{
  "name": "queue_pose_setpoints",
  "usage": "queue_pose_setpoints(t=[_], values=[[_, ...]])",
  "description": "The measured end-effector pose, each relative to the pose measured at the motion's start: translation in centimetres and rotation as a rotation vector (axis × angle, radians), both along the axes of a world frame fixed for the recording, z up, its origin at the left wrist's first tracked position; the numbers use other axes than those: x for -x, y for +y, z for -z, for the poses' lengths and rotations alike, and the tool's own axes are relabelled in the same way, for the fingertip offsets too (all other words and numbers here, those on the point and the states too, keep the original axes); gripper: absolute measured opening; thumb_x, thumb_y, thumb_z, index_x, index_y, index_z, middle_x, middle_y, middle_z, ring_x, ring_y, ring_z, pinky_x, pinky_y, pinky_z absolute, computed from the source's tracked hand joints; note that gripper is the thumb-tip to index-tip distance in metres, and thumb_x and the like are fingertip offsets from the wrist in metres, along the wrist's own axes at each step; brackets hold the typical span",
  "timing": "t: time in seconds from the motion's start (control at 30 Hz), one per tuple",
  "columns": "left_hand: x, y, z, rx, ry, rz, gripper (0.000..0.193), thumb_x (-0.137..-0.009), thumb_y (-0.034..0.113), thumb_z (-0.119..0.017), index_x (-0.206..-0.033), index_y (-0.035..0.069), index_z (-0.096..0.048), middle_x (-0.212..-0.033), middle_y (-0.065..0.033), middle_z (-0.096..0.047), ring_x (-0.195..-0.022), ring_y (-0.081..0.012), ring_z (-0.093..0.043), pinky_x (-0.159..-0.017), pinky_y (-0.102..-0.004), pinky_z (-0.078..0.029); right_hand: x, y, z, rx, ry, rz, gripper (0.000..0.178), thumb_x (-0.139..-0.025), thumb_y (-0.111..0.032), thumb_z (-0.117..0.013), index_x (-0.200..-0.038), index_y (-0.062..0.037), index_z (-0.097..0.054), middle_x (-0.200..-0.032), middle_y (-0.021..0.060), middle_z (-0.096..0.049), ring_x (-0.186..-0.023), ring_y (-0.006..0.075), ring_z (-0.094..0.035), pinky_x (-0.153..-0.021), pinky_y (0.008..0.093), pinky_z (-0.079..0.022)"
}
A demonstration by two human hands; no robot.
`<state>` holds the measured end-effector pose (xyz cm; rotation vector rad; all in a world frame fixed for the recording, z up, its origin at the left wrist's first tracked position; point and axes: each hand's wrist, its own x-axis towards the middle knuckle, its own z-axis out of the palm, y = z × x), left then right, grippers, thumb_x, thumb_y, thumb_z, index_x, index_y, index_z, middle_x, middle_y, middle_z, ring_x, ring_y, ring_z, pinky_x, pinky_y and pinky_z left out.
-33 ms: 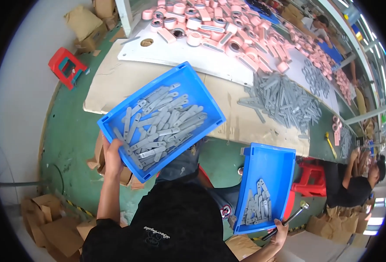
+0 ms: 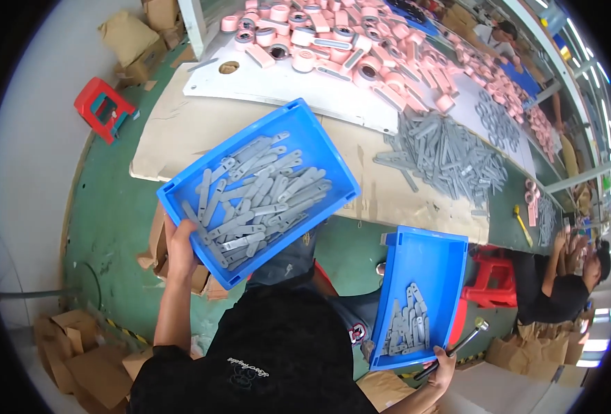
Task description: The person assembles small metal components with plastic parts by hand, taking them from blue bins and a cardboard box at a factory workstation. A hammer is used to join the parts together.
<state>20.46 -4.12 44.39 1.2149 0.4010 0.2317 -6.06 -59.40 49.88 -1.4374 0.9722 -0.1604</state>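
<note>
My left hand [image 2: 180, 243] grips the near left corner of a blue plastic tray [image 2: 212, 153], which is held tilted at the front edge of the bench. Many flat grey plastic strips [image 2: 271, 188] with rounded ends lie jumbled in it. My right hand [image 2: 443, 366] is closed round a hammer [image 2: 463, 342] with a dark grip, metal shaft and rounded head. Those same fingers touch the lower right corner of a second blue tray [image 2: 426, 259]. Fewer grey strips [image 2: 409, 326] are gathered at the near end of that one.
On the bench [image 2: 181, 138] lie a heap of pink round-headed parts [image 2: 340, 41] and a pile of grey strips [image 2: 450, 155]. Red stools [image 2: 104, 109] and cardboard boxes [image 2: 84, 359] stand on the green floor. A co-worker [image 2: 561, 283] sits at the right; another person [image 2: 502, 41] works farther back.
The left tray has shifted very slightly to the right against the bench, and the view has moved a little. Both hands keep their hold.
</note>
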Motion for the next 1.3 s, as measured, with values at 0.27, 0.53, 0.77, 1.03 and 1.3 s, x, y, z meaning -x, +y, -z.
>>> queue_pose_setpoints(t=[0.27,0.53,0.77,1.03,1.3], values=[[-0.1,-1.3,0.0,0.068,0.039,0.103,0.078,-0.076,0.006,-0.048,-0.150,0.007,-0.026,-0.130,-0.0124,-0.050,-0.115,-0.0254,-0.053,-0.097,-0.0391,-0.048,2.4,2.0,-0.7,0.022,0.030,0.009,0.024,-0.078,-0.013,-0.067,-0.094,0.0036,-0.059,-0.058,0.0073,-0.059,-0.039,0.0157,-0.055,-0.035,0.0241,-0.046],[0.7,-1.4,-0.7,0.004,0.059,0.071,0.076,-0.076,0.006,-0.050,-0.149,0.006,-0.028,-0.131,-0.0121,-0.050,-0.116,-0.0245,-0.052,-0.099,-0.0370,-0.045,-2.6,-1.2,-0.7,-0.031,0.079,-0.145,0.025,-0.076,-0.012,-0.067,-0.091,0.0063,-0.059,-0.057,0.0089,-0.059,-0.038,0.0175,-0.055,-0.034,0.0256,-0.045],[2.7,-0.6,2.1,-0.038,0.123,-0.155,0.060,-0.077,0.008,-0.050,-0.136,0.004,-0.042,-0.123,-0.0130,-0.054,-0.111,-0.0260,-0.054,-0.097,-0.0390,-0.046,-15.2,-3.9,0.6,-0.113,0.039,-0.310,0.024,-0.076,-0.007,-0.068,-0.093,0.0069,-0.060,-0.060,0.0091,-0.061,-0.040,0.0188,-0.059,-0.034,0.0275,-0.049],[6.3,-2.8,7.1,-0.060,0.030,-0.569,0.059,-0.077,0.004,-0.047,-0.135,0.004,-0.042,-0.119,-0.0135,-0.055,-0.107,-0.0283,-0.057,-0.093,-0.0408,-0.050,-33.8,-0.5,6.5,-0.261,-0.038,-0.457,0.028,-0.090,-0.006,-0.060,-0.116,0.0013,-0.052,-0.082,0.0102,-0.064,-0.058,0.0216,-0.069,-0.048,0.0282,-0.059],[6.9,-4.4,10.7,0.029,0.008,-0.731,0.052,-0.077,0.010,-0.049,-0.130,0.006,-0.047,-0.120,-0.0141,-0.056,-0.110,-0.0319,-0.058,-0.095,-0.0466,-0.050,-34.7,5.4,10.8,-0.568,0.093,-0.385,0.027,-0.099,-0.022,-0.056,-0.115,-0.0023,-0.048,-0.106,0.0235,-0.068,-0.062,0.0251,-0.070,-0.037,0.0289,-0.044]])
